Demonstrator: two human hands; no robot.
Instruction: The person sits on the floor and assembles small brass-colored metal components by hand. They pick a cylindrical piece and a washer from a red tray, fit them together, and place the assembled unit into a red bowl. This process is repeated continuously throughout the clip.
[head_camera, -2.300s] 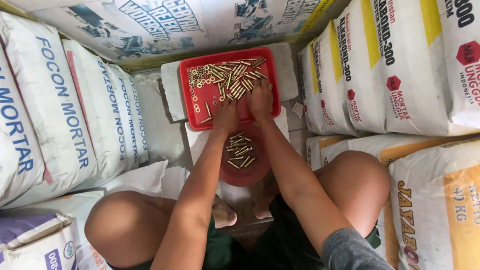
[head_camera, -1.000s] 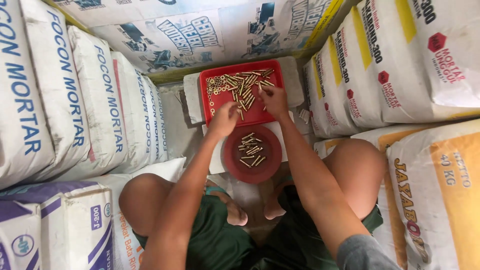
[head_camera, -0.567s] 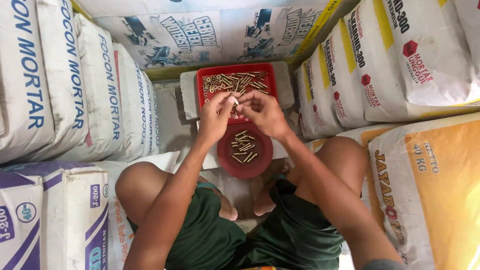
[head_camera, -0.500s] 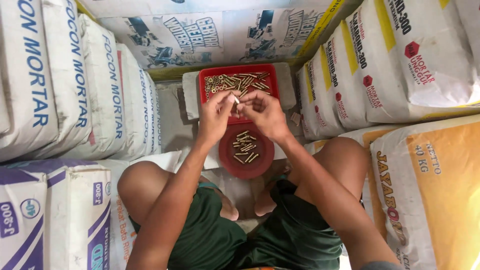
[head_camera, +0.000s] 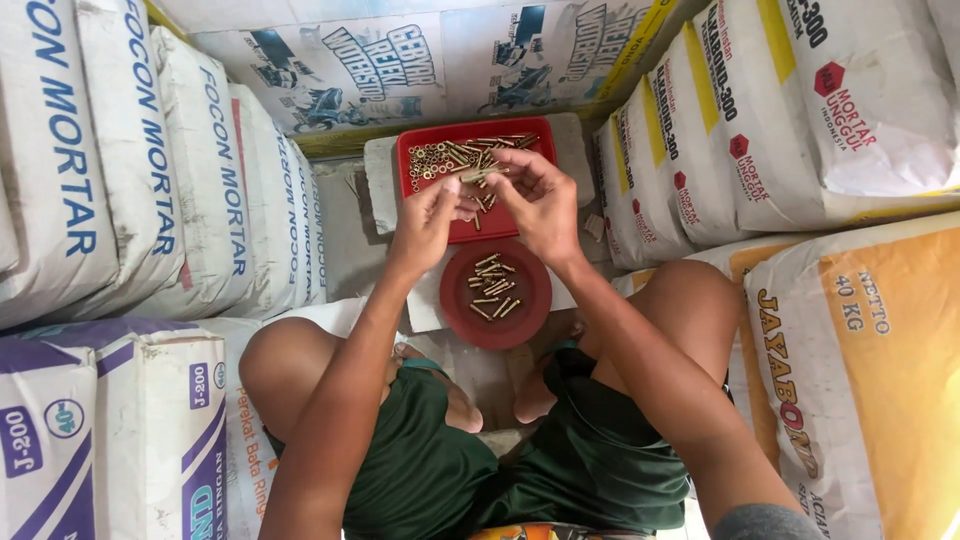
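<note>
Pinching a small brass-coloured bolt (head_camera: 482, 176) between them, the left hand (head_camera: 425, 222) and right hand (head_camera: 540, 198) meet fingertip to fingertip above the near edge of a red rectangular tray (head_camera: 420, 150) of loose brass hardware. Just below lies a round red dish (head_camera: 497, 293) holding several finished pieces. Stacked mortar sacks (head_camera: 200, 180) enclose the seated person on both sides.

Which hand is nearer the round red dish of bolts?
Right. The right hand hangs just above the round red dish; the left hand sits off to its upper left.
</note>
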